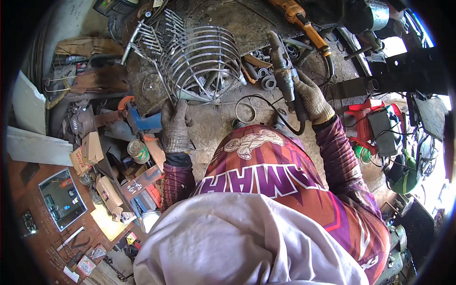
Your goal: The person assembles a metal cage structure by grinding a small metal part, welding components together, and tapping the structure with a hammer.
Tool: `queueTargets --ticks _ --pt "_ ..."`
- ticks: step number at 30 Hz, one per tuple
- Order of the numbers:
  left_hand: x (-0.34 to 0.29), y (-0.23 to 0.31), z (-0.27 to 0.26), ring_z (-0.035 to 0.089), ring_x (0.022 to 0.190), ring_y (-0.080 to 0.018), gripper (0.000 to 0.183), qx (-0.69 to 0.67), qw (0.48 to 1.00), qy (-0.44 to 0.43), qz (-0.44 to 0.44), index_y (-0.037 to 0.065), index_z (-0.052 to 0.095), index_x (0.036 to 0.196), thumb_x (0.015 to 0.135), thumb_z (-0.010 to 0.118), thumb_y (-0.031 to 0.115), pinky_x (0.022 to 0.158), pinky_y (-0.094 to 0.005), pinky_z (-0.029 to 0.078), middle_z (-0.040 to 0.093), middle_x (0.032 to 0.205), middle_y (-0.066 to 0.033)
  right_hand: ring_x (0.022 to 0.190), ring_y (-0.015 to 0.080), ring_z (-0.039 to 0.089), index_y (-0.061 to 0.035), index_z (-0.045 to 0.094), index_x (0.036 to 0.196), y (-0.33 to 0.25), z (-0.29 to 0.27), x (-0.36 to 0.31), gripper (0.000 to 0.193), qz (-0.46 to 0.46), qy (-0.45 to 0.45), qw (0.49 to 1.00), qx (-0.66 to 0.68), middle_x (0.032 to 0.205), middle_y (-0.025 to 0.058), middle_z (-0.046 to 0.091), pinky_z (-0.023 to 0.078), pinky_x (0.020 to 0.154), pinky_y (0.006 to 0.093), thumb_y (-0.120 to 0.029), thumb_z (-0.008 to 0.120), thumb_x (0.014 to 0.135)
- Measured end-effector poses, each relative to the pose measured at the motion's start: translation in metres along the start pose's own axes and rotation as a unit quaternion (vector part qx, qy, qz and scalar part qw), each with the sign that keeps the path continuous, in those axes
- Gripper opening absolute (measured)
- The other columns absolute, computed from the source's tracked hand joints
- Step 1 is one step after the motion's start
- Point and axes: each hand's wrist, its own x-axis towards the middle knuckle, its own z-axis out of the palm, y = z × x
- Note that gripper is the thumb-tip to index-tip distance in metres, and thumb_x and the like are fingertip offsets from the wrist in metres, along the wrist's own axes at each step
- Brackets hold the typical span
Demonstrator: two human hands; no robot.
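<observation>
A round cage of bent metal rods (202, 50) rests on the cluttered work surface in front of me, its ribs running in parallel hoops. My left hand (175, 127), in a knitted grey glove, is closed at its lower left rod; the fingertips are partly hidden. To the right, my gloved right hand (314, 99) is wrapped round a black-handled tool (299, 107) with a black cable looping from its lower end. The tool's working end is hard to make out beside a worn metal bar-like piece (283, 69).
An orange angle grinder (304, 26) lies at the far right of the work surface. Metal rings (269, 82) sit beside the cage. A blue vise-like tool (142, 121) and an open tin (137, 149) are at left. A red-framed machine (375, 123) stands at right.
</observation>
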Motion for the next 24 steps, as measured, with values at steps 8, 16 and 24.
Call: queueTargets --ticks 8,16,24 --pt "0.003 -0.002 -0.003 0.043 0.058 -0.0019 0.017 0.014 1.0 -0.01 0.011 0.014 0.063 0.109 0.097 0.069 0.024 0.05 -0.0199 0.034 0.055 0.076 0.0083 0.071 0.0144 0.066 -0.007 0.047 0.144 0.003 -0.003 0.01 0.046 -0.001 -0.03 1.0 0.004 0.098 0.0066 0.067 0.056 0.059 0.028 -0.031 0.055 0.105" --pt "0.003 -0.006 -0.001 0.044 0.056 -0.0024 0.017 -0.002 1.0 0.013 0.0 0.015 0.063 0.11 0.097 0.07 0.024 0.049 -0.0203 0.036 0.057 0.078 0.0082 0.062 0.016 0.064 -0.0072 0.046 0.143 0.004 0.001 0.013 0.046 0.008 -0.028 1.0 0.002 0.09 0.0074 0.066 0.053 0.052 0.0288 -0.031 0.054 0.105" --pt "0.002 -0.003 -0.002 0.045 0.056 -0.0025 0.016 0.017 1.0 0.013 -0.007 0.016 0.062 0.108 0.097 0.069 0.024 0.048 -0.0207 0.038 0.055 0.076 0.0084 0.062 0.0163 0.064 -0.0082 0.049 0.138 0.007 0.0 0.015 0.041 0.003 -0.033 0.999 0.007 0.09 0.0074 0.066 0.053 0.051 0.0287 -0.032 0.055 0.105"
